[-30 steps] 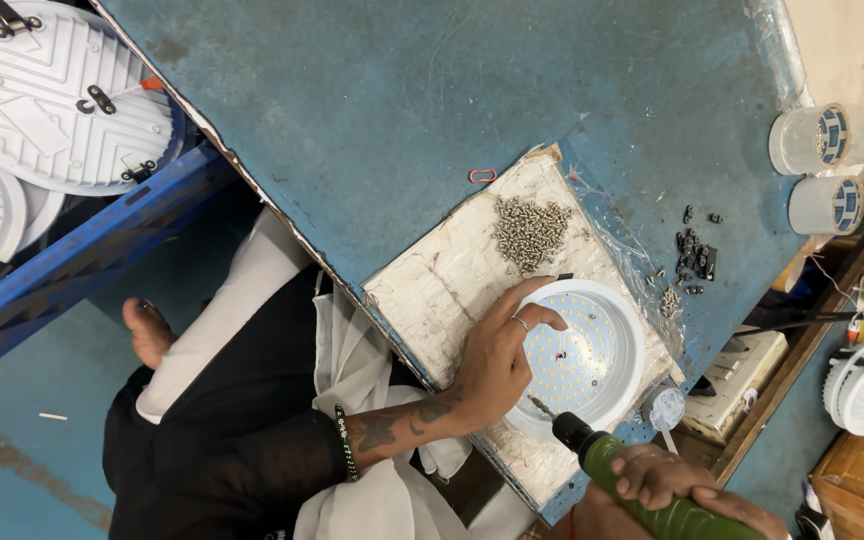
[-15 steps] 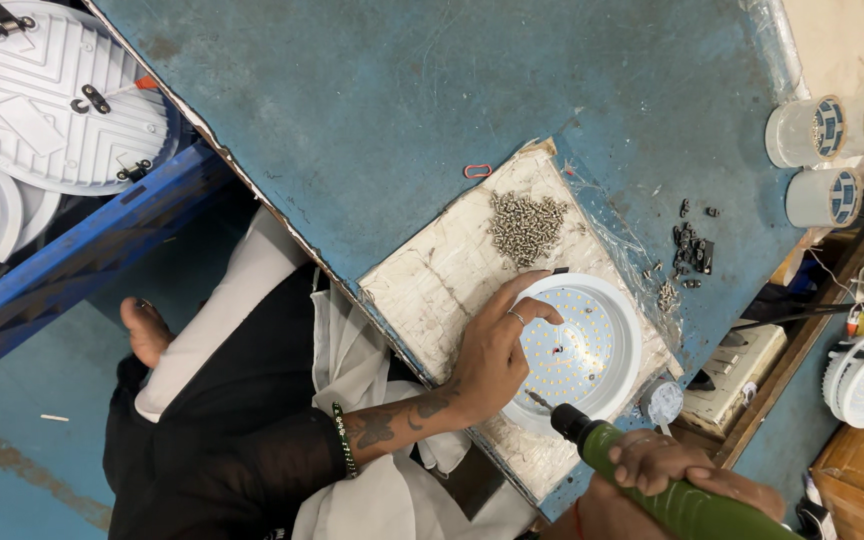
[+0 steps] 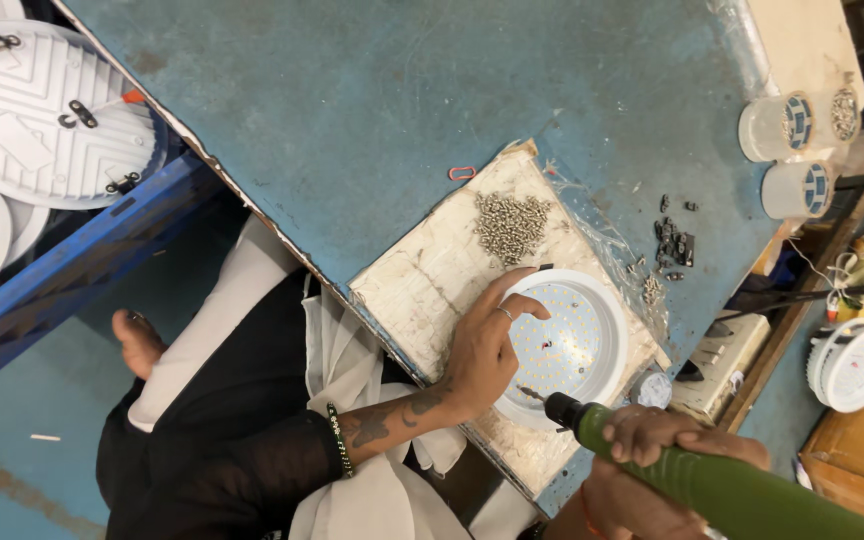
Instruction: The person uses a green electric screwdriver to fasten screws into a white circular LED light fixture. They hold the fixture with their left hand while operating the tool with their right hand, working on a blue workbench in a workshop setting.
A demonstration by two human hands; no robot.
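- The blue table (image 3: 372, 110) carries a white board (image 3: 422, 275).
- A round white lamp (image 3: 577, 345) lies on the board.
- The right hand (image 3: 657, 450) is wrapped around a green screwdriver (image 3: 722, 485), tip at the lamp's rim.
- The left hand (image 3: 482, 345) rests open-fingered on the lamp, gripping nothing.
- A screw pile (image 3: 510, 225) lies beside the lamp.

A worn white board (image 3: 432, 275) is laid on the blue counter (image 3: 372, 110). Two white cylindrical containers (image 3: 792, 130) are stood at its right edge, with small dark parts (image 3: 674, 240) scattered nearby.
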